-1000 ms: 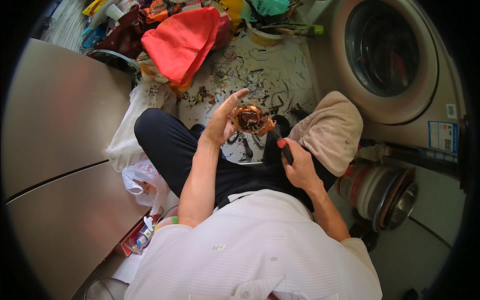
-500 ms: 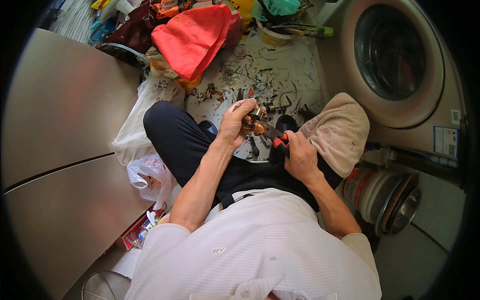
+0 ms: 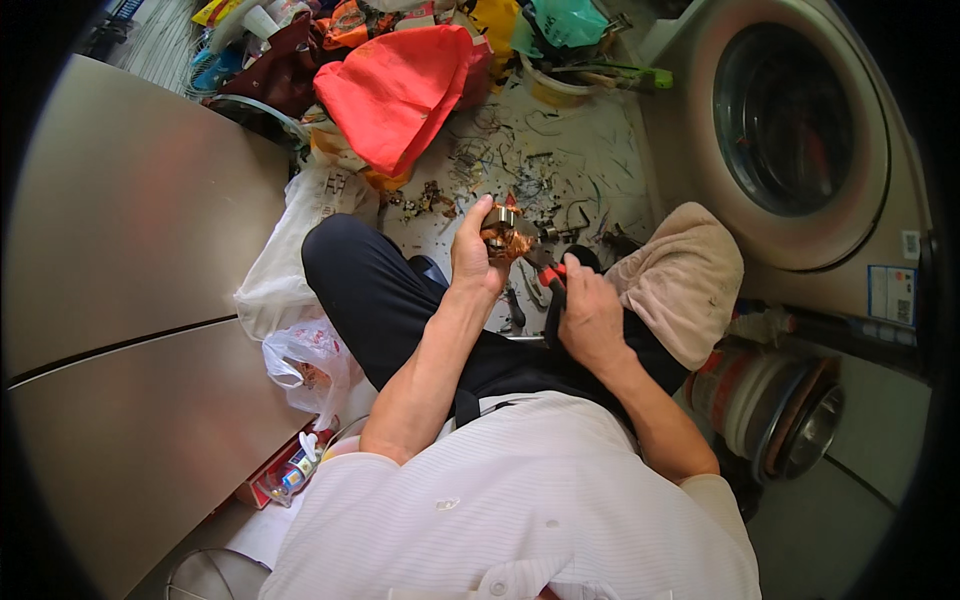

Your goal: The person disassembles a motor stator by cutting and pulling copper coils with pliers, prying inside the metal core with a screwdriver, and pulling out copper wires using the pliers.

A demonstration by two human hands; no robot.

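Closest to me, a pale striped shirt (image 3: 520, 500) is filling the lower part of the head view, and both bare forearms are reaching forward from it over bent legs in dark trousers (image 3: 355, 270). On my right, a beige towel (image 3: 690, 285) is draping over the right knee. Between the knees I am seeing the right hand (image 3: 592, 310) closing around pliers (image 3: 553, 277) with red and black handles, their nose pointing up and left. Just ahead, the left hand (image 3: 475, 245) is curling around a copper-wound metal part (image 3: 512, 240) — thumb up along its side — and holding it above the floor. The plier tips are sitting right by the copper windings, but I cannot tell whether they are biting on them. Below the part, a dark-handled tool (image 3: 515, 308) is lying on the floor. To the left of the legs, a thin clear bag (image 3: 310, 360) with something copper-coloured inside is slumping near a larger white bag (image 3: 285, 260). Farther out, small scraps (image 3: 500, 165) and wire ends are littering the pale floor, a red bag (image 3: 400, 90) is lying beyond them — and a washing machine (image 3: 690, 130) is standing at the right.
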